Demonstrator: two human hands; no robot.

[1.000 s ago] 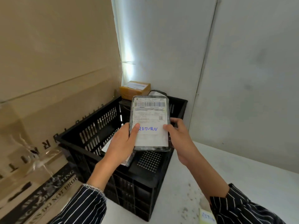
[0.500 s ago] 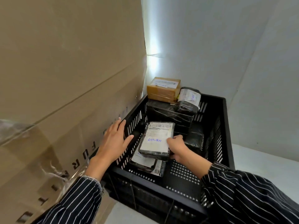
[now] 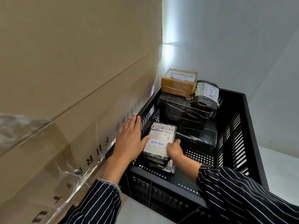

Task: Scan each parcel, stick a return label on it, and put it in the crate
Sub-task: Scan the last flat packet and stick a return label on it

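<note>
In the crate's [image 3: 252, 135] seven-o'clock corner a flat grey parcel [image 3: 161, 136] marked RETURN is laid on other flat packets [image 3: 168, 167]. Its near right corner is gripped by the right hand [image 3: 174, 149], fingers curled over the edge. At its nine o'clock the left hand [image 3: 131, 139] is spread over the crate wall, fingers straight, thumb touching the label. Toward twelve o'clock black-wrapped parcels [image 3: 184, 113] are stacked, topped by a brown box [image 3: 178, 86] and a grey bag [image 3: 207, 94]. A large carton [image 3: 64, 78] is seen at the crate's nine o'clock.
</note>
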